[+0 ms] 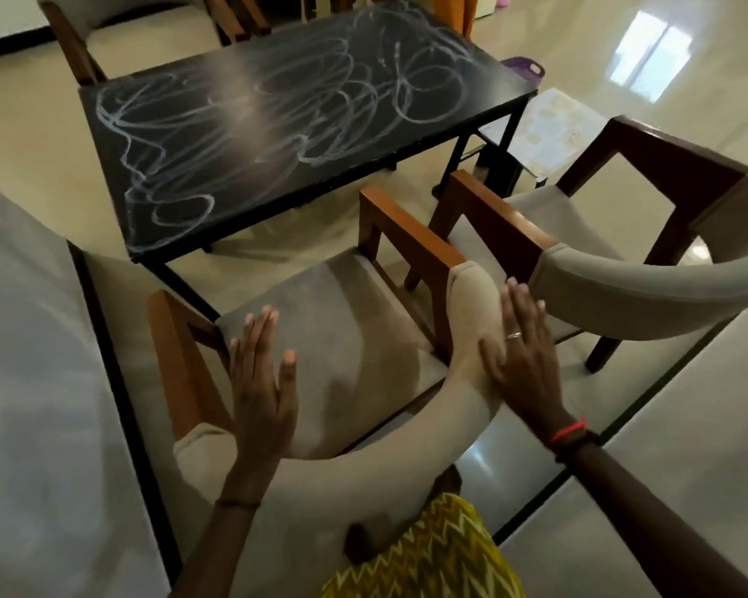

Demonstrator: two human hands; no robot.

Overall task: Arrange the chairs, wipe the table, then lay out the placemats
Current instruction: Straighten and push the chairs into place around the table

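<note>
While arranging chairs, only in first step. Both wide: left grip [262,381] flat over seat of near chair [346,338]; right grip [523,360] flat on its padded back. Ahead of grips, table [277,123] full of white scribbles, unwiped, without placemats.

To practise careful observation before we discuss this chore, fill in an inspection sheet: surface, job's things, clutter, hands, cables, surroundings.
Surface: black table covered in white scribbles, unwiped.
Job's things: near chair and second chair side by side, apart from the table; third chair at far corner; patterned sheet, possibly a placemat, past the right end.
Clutter: purple basket.
Hands: left hand open over near chair's seat; right hand flat on its backrest.
Cables: nothing seen.
Surroundings: glossy tiled floor.
</note>
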